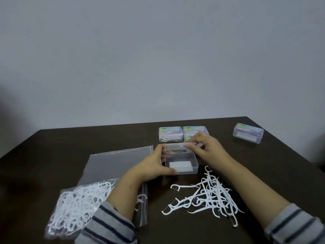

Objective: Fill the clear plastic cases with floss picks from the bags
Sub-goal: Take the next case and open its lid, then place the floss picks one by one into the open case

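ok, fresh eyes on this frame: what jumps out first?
The two hands at the centre: the left hand holds the open clear case at its side while the right hand pinches its raised lid. Next, the loose pile of white floss picks on the dark table, just in front of the case, and the bag of floss picks at the near left.
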